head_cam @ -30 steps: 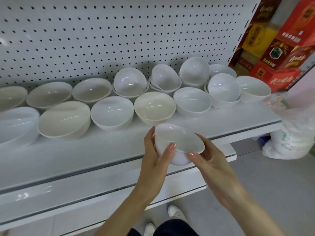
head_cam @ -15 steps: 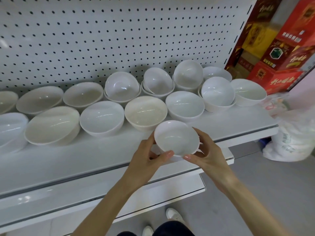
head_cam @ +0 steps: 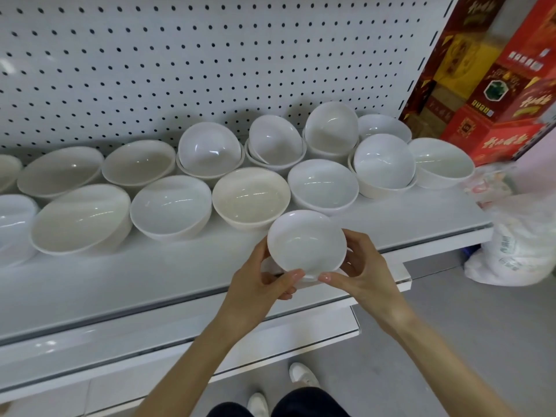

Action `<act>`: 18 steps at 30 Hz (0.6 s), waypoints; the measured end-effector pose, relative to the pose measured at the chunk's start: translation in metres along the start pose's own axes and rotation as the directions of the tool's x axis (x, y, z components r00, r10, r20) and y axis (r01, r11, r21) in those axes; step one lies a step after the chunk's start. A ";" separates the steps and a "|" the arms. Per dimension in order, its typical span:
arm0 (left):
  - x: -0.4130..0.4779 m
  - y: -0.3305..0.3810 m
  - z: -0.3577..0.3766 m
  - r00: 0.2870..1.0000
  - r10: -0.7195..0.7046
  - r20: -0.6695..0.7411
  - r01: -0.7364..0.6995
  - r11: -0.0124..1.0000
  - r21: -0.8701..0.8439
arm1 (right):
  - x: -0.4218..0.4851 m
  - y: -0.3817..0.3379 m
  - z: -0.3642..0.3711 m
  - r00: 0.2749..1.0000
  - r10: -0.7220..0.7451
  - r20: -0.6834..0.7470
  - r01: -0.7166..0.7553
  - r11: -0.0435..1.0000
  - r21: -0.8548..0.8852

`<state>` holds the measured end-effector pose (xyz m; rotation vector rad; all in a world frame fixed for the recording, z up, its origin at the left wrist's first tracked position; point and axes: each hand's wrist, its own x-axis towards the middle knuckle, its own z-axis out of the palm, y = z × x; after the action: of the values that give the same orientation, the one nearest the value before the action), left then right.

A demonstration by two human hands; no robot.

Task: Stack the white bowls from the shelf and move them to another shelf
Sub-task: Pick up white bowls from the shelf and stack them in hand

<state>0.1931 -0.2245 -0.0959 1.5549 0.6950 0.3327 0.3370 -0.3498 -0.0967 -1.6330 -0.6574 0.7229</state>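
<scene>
Left hand [head_cam: 255, 285] and right hand [head_cam: 368, 273] both grasping one small white bowl [head_cam: 307, 240] by its near rim and sides, tilted toward the viewer, over the front edge of the white shelf [head_cam: 135, 284]. Behind it are two rows of white bowls [head_cam: 251, 195] on the shelf, some nested, backed by pegboard [head_cam: 210, 55].

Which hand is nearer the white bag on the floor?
Right. The right hand grips the small bowl on the side toward the bag; the left hand grips its far side.

wall: white pegboard [head_cam: 150, 70] | floor [head_cam: 496, 326]: grey | right: stacked red boxes [head_cam: 496, 100], white bag [head_cam: 517, 251] on floor
</scene>
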 end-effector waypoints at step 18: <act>-0.009 0.003 0.037 0.990 -0.019 -0.137 -0.019 0.963 -0.270 | 0.009 -0.021 -0.023 0.989 0.020 0.144 0.048 0.892 -0.449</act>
<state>0.2095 -0.2594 -0.0954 1.2801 0.7251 0.5184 0.3598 -0.3547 -0.0740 -2.0092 -0.9992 0.7176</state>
